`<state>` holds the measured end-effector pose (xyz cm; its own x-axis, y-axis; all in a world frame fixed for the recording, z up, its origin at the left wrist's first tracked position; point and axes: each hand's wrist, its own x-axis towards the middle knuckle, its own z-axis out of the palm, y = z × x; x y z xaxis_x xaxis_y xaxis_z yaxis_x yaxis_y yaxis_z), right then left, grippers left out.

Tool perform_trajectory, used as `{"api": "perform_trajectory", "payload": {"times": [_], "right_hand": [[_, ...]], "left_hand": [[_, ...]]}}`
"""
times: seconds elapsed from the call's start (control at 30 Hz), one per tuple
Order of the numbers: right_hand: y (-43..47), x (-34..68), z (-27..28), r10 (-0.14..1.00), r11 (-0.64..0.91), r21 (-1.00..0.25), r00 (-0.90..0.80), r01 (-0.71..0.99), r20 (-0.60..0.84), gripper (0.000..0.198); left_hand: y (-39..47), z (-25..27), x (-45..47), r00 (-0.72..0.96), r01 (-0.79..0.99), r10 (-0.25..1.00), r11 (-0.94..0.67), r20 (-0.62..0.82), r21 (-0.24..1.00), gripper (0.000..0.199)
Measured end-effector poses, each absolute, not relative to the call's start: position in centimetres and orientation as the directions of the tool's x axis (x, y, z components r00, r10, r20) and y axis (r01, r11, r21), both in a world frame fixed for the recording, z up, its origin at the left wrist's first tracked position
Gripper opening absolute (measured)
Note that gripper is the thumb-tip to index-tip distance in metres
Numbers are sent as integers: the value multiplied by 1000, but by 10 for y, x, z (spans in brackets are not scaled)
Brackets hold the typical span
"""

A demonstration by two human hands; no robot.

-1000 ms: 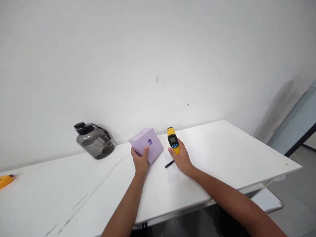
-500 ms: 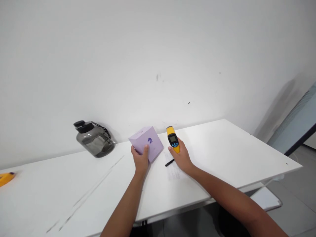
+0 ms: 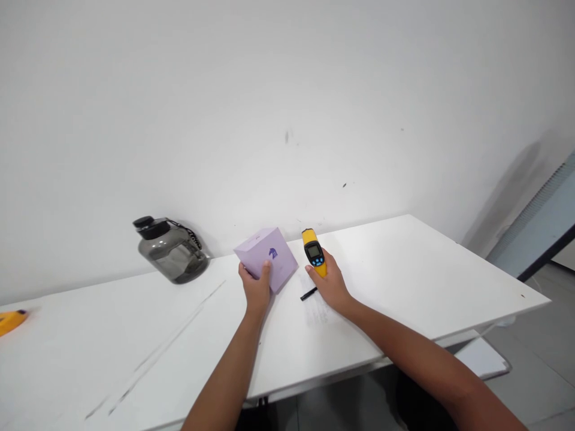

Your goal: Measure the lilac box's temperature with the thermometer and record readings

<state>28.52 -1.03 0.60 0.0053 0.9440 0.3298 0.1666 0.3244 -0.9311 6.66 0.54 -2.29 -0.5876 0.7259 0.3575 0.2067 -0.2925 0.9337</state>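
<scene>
A lilac box (image 3: 281,266) with a dark purple emblem is tilted in my left hand (image 3: 257,290), thumb across its front face and fingers around its left side. My right hand (image 3: 333,284) grips a yellow and black infrared thermometer (image 3: 314,251) by the handle, its small screen and blue buttons facing me. The thermometer is just right of the box, apart from it. Below it a black pen (image 3: 308,294) lies on a sheet of paper (image 3: 318,312) with faint writing, partly covered by my right hand.
On the white table (image 3: 395,275) at the back left stands a grey translucent bottle (image 3: 173,254) with a black cap and strap. A yellow-orange object (image 3: 11,322) is cut off at the left edge. Behind the table rises a white wall (image 3: 251,108); a pale blue panel (image 3: 539,227) leans at right.
Both hands keep their hold on the box and the thermometer with hardly any movement. The whole view has shifted very slightly.
</scene>
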Motion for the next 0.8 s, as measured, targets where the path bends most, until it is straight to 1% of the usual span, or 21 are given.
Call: {"api": "perform_trajectory", "payload": {"times": [0.1,0.13,0.43,0.63,0.8], "right_hand": [[-10,285,6,945,320,-931,3,175,326,64],[-10,285,5,945,321,-930,4,177,327,64],[-9,285,2,942,330,-926,7,181,337,65],[-10,286,4,939,338,-917,-5,210,345,60],[-8,285,1,942,327,-918,-1,226,335,60]], "left_hand": [[4,-19,69,-631,166,727,-215,271,962,78],[4,-18,70,-632,160,729,-208,262,965,78],[2,-15,71,-618,165,742,-202,261,965,76],[3,-14,71,-623,180,737,-191,262,965,77],[2,-14,71,-618,183,740,-195,267,964,78]]}}
